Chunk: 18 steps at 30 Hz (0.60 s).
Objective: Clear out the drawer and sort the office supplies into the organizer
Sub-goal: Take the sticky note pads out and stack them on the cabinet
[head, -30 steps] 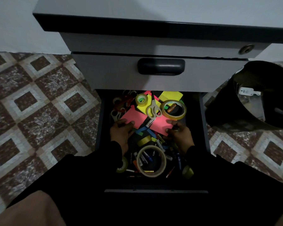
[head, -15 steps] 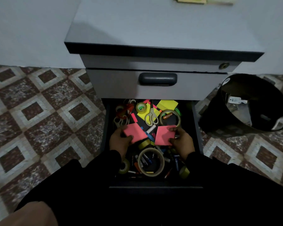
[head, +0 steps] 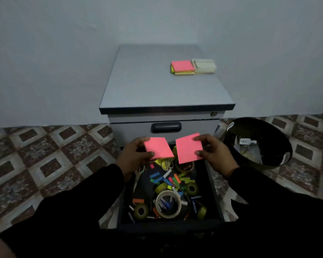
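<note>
right now, nearest you, the open drawer (head: pixel 169 223) is still littered with tape rolls (head: pixel 168 203), markers and coloured tabs. just above its far end, your left hand (head: pixel 133 157) pinches one pink sticky pad (head: pixel 158 147) and your right hand (head: pixel 213 152) pinches a second pink pad (head: pixel 188 148), each grip closed on its pad's edge. you look to be mid-clearing, lifting pads out. next likely calls for carrying both up onto the cabinet top (head: pixel 157 86), beside the note stack (head: pixel 183 67) at its far right. there's open room left of that stack; mind the cabinet's front lip and the black bin (head: pixel 257 142) close on your right.
</note>
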Available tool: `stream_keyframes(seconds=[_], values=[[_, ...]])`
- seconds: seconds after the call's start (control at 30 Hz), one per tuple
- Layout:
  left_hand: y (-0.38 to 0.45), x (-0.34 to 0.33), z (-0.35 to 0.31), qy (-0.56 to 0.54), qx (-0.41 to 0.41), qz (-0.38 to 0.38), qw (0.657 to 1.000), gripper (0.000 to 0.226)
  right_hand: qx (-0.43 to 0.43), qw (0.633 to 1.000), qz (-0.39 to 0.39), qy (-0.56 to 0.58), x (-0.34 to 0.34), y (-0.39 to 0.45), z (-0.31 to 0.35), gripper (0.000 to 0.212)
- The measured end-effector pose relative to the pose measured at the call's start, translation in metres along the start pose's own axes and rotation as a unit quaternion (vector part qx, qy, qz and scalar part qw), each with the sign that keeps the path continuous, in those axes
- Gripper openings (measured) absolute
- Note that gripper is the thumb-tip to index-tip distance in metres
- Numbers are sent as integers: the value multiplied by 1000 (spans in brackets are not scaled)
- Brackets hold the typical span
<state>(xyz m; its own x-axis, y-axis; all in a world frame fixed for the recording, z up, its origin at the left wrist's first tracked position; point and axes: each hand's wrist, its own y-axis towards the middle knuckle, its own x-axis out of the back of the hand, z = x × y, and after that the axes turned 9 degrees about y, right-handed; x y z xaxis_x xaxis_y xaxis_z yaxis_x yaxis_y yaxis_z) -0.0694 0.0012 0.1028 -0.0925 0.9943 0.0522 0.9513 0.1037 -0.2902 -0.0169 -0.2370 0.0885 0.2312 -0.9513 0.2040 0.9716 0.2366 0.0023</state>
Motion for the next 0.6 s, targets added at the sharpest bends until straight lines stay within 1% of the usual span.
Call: stream_keyframes(seconds=[0.13,0.2,0.37,0.5,0.6], values=[[-3,2,-48,23,-39,51,998,49,46,999,-16,-8,24,11,38,36],[0,2,-67,41,-65,60,995,47,59,998,-16,6,32,19,56,35],[18,-5,-105,32,-99,26,994,45,69,997,-21,33,49,48,87,31],[43,-9,-129,22,-95,18,995,40,74,996,-42,10,62,83,101,31],[66,-10,-146,3,-89,13,996,38,70,996,-59,18,71,115,105,32]])
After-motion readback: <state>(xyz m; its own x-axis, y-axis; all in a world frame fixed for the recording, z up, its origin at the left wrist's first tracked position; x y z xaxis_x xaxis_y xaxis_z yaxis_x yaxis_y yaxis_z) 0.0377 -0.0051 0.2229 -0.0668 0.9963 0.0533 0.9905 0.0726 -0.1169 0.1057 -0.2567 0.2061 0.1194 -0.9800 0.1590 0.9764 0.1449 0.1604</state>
